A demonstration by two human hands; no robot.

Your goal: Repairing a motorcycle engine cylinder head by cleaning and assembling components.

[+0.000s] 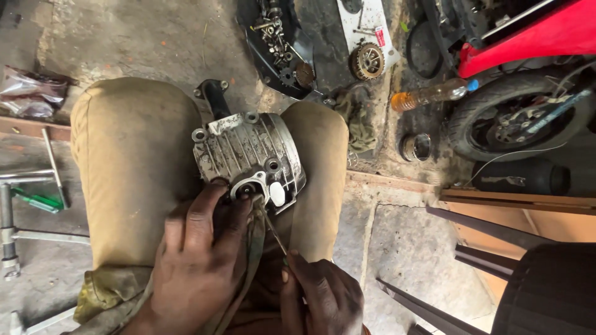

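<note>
The finned engine part (248, 158) sits wedged between the knees, steadied there by the left hand (195, 260) closed on its lower edge. The right hand (323, 294) pinches a thin screwdriver (273, 229), tip probing its round opening.

crumpled clear plastic bag (30, 93) at left edge on concrete, small red label (380, 38) on white plate (366, 18) top centre
</note>
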